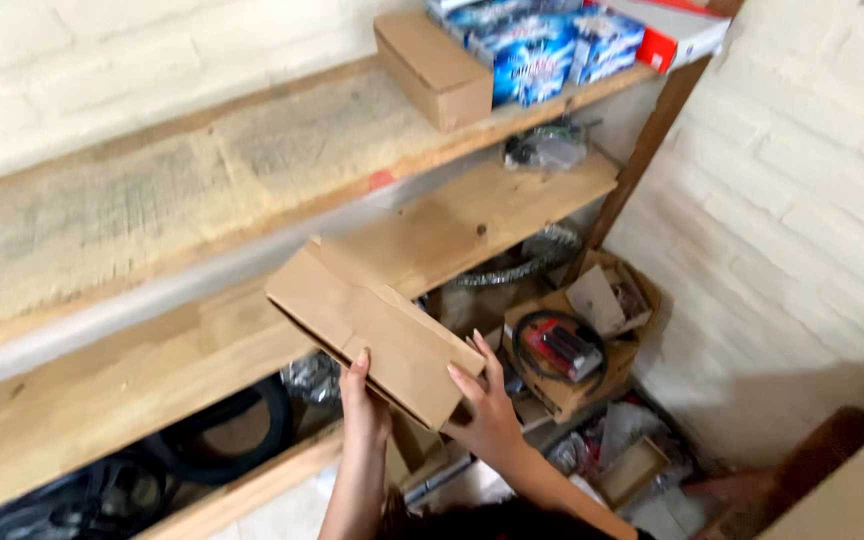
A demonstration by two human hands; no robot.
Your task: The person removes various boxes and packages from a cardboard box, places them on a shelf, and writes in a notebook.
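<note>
Centrally, a long flat brown cardboard box [372, 335] is held up by both hands in front of the wooden shelves, tilted, its far end over the middle wooden shelf board [472, 215]. The left hand [364, 405] is pressed against the box's lower edge, grip clamped on the cardboard with fingers up along its face. The right hand [490, 412] is clamped on the near corner — fingers spread on the end of the box.

On the upper weathered wooden shelf [152, 190] a small closed brown carton [434, 68] is set just beside a stack of blue printed packages [542, 45], with a red-and-white box [674, 30] at the far end. Below — black rubber belts [227, 435] are seen under the middle board, and an open cardboard box with a black ring and red part [562, 355] sits on the floor near the white brick wall [802, 200].
</note>
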